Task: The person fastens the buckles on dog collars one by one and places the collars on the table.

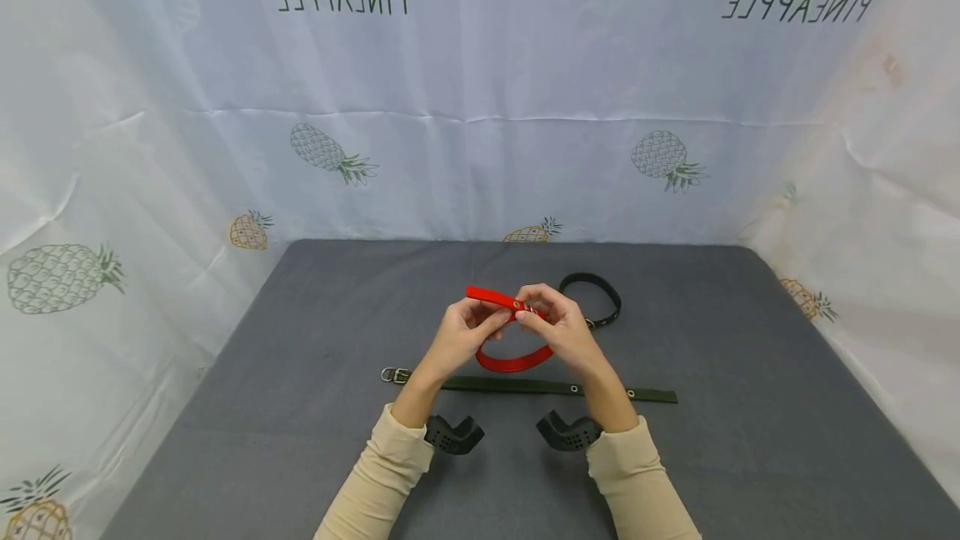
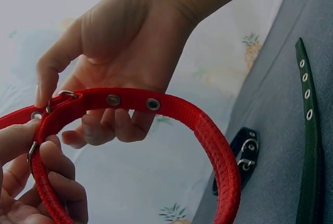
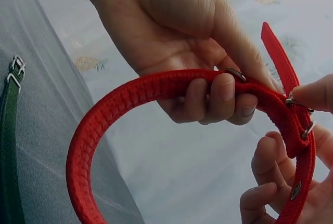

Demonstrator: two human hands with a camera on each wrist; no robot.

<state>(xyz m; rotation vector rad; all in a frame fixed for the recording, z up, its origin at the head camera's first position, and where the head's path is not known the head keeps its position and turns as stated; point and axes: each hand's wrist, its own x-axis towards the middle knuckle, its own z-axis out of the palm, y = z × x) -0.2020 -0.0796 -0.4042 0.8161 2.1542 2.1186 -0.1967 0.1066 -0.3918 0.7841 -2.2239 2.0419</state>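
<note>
Both hands hold a red collar above the table, bent into a loop. My left hand pinches the strap near its overlap; in the right wrist view its fingers curl over the band. My right hand pinches the other side, with thumb and finger at the metal buckle. The free strap end sticks out past the buckle toward the left. Metal eyelets line the strap. Fingers partly hide the buckle.
A dark green collar lies straight across the table behind the forearms, its buckle end at left and eyelets at right. A black collar, closed in a loop, lies beyond my right hand. A pineapple-print curtain surrounds the grey table.
</note>
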